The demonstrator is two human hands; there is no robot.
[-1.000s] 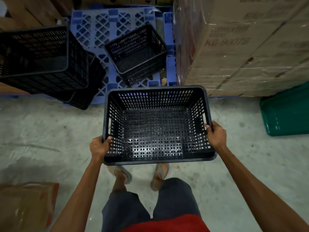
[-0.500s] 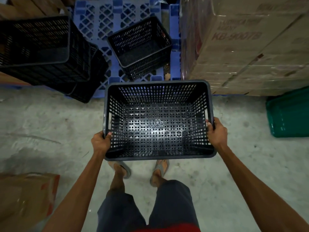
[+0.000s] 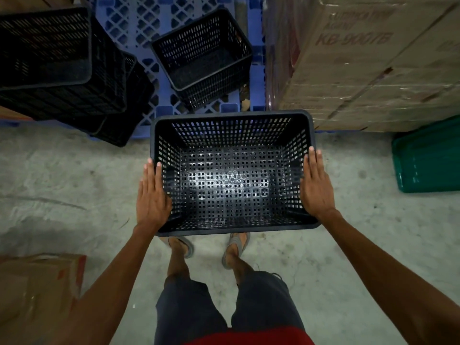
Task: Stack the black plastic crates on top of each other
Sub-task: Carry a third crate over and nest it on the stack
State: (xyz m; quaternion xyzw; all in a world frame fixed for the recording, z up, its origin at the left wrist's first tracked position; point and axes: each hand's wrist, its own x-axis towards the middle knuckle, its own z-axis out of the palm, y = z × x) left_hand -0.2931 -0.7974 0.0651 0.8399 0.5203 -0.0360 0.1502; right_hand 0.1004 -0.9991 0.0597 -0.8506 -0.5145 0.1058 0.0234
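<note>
Black crate in hand [image 3: 231,170]: sitting open side up between the two hands, above the concrete floor [image 3: 62,183] and just in front of the person's sandalled feet [image 3: 209,245]; empty, its perforated bottom catching a glare.
Left hand [image 3: 152,195]: lying flat against the outside of the crate's left wall, fingers [image 3: 150,175] straight and pressed together, pointing away from the body, tips reaching along the rim.
Right hand [image 3: 316,188]: lying flat against the right wall in the same way, fingers [image 3: 313,160] extended and close together; neither hand is curling around the rim.
Support: whether the crate is resting on the floor or being squeezed aloft between the palms is hard to tell from this angle.
Other crates: one smaller-looking black crate [image 3: 204,58] is standing tilted on the blue pallet [image 3: 149,26] just beyond; a stack of black crates [image 3: 57,68] is sitting at the far left, partly over the pallet's edge.
Writing: the wrapped cardboard cartons [image 3: 368,66] at the right are showing faded print reading roughly "KB-900/B", with a blurred line above it that is not legible.
Green bin [image 3: 428,160]: lying on the floor to the right, well apart from the crate.
Cardboard box [image 3: 37,290]: sitting at the lower left on the floor.
</note>
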